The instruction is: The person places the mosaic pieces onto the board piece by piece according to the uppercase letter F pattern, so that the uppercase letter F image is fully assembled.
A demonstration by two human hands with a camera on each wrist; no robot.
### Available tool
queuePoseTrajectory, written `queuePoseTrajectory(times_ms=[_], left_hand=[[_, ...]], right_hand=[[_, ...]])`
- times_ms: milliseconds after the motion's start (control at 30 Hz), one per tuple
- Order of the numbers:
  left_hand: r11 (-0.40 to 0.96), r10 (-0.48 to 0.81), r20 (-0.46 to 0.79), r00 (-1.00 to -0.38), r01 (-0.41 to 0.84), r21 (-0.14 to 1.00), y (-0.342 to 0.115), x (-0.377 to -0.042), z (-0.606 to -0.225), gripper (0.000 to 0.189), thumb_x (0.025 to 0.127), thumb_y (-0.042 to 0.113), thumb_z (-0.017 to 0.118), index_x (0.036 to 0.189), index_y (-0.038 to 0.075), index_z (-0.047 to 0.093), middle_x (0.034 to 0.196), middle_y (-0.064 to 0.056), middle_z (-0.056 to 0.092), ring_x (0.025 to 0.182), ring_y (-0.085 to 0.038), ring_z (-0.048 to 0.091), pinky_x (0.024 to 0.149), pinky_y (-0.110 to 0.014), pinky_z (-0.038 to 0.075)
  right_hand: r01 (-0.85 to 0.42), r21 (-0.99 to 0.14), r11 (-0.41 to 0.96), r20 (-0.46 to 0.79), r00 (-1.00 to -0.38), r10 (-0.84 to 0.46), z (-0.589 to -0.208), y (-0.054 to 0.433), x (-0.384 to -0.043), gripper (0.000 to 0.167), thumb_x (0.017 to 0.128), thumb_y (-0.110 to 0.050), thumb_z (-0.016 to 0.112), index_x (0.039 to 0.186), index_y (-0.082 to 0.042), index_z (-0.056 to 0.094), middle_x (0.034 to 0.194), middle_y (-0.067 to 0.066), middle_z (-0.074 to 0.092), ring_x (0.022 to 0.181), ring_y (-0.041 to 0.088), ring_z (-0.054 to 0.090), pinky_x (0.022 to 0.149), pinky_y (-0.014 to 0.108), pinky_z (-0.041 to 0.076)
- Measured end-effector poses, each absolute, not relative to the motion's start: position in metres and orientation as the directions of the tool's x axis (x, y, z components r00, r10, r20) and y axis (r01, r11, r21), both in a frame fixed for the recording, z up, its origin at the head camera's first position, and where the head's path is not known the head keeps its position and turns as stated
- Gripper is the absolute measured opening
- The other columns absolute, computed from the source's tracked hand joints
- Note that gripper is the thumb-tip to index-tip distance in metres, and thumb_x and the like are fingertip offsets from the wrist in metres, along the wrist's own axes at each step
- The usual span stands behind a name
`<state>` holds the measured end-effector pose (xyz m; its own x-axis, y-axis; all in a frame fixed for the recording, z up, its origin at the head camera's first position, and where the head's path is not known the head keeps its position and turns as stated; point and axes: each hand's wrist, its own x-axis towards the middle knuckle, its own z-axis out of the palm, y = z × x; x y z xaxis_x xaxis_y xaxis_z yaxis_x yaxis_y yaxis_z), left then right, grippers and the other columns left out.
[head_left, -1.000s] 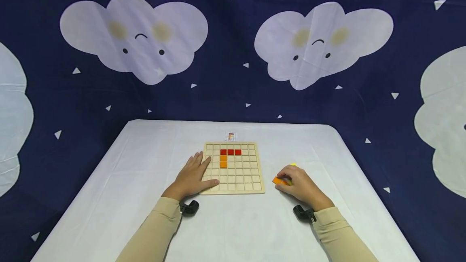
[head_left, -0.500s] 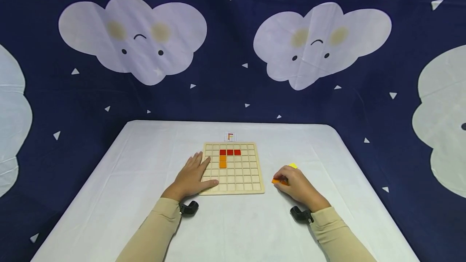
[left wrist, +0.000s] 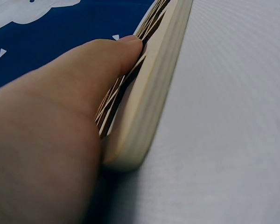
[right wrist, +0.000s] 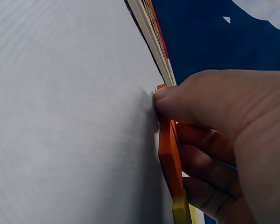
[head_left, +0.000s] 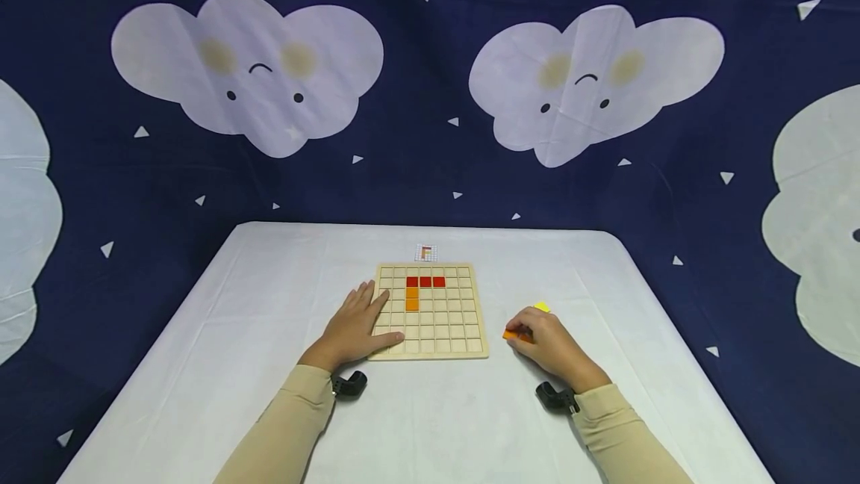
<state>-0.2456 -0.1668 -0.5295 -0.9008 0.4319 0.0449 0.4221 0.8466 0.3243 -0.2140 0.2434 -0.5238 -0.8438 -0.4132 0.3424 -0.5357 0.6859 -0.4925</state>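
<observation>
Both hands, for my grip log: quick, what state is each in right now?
Left hand: open, resting on the left side of the board.
Right hand: closed, thumb and fingers holding at least one orange tile.

Soft, even light on white table, grey shadow beside orange tile, wrist views slightly blurred

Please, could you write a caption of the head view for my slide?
Left hand rests on grid board with red tiles and orange tiles; right hand pinches another orange tile.
</observation>
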Motion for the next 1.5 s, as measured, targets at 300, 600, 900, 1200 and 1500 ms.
queuePoseTrajectory(times_ms=[300,600,900,1200,1500], left_hand=[[0.850,0.424,0.034,-0.905,0.410,0.331,-0.167,-0.245,-0.531,0.108,0.091,0.083,0.051,0.166,0.008,0.032,0.171,-0.024,0.012,0.159,-0.036,0.005,0.127,-0.047,0.002],[0.844,0.428,0.039,-0.903,0.414,0.340,-0.167,-0.244,-0.528,0.107,0.092,0.081,0.054,0.166,0.008,0.032,0.171,-0.025,0.012,0.159,-0.037,0.005,0.127,-0.047,0.002],[0.844,0.428,0.038,-0.903,0.414,0.340,-0.166,-0.244,-0.528,0.106,0.092,0.081,0.054,0.166,0.008,0.033,0.171,-0.025,0.013,0.159,-0.037,0.005,0.127,-0.047,0.002],[0.846,0.428,0.047,-0.903,0.418,0.331,-0.166,-0.245,-0.530,0.107,0.092,0.082,0.053,0.166,0.008,0.033,0.171,-0.026,0.013,0.159,-0.038,0.006,0.127,-0.048,0.003],[0.847,0.424,0.043,-0.905,0.413,0.336,-0.167,-0.246,-0.531,0.109,0.091,0.084,0.052,0.166,0.008,0.032,0.171,-0.025,0.013,0.159,-0.037,0.006,0.127,-0.048,0.003]], right_hand=[[-0.539,-0.490,0.685,0.360,-0.841,-0.404,-0.523,0.243,-0.213,0.021,0.085,-0.005,0.090,0.100,-0.011,0.078,0.098,-0.006,0.069,0.087,0.010,0.065,0.076,0.033,0.058],[-0.570,-0.480,0.667,0.403,-0.819,-0.409,-0.524,0.244,-0.213,0.022,0.084,-0.003,0.090,0.101,-0.010,0.078,0.098,-0.004,0.070,0.086,0.011,0.065,0.074,0.032,0.057],[-0.581,-0.481,0.656,0.420,-0.810,-0.410,-0.524,0.244,-0.214,0.023,0.083,-0.003,0.090,0.100,-0.010,0.078,0.098,-0.004,0.070,0.084,0.012,0.066,0.072,0.032,0.057],[-0.579,-0.474,0.663,0.426,-0.810,-0.403,-0.521,0.242,-0.219,0.023,0.083,-0.004,0.091,0.101,-0.010,0.078,0.100,-0.005,0.070,0.087,0.012,0.065,0.074,0.034,0.056],[-0.557,-0.498,0.665,0.368,-0.830,-0.419,-0.510,0.220,-0.230,0.018,0.089,-0.008,0.087,0.104,-0.010,0.078,0.102,-0.006,0.069,0.095,0.013,0.067,0.083,0.037,0.059]])
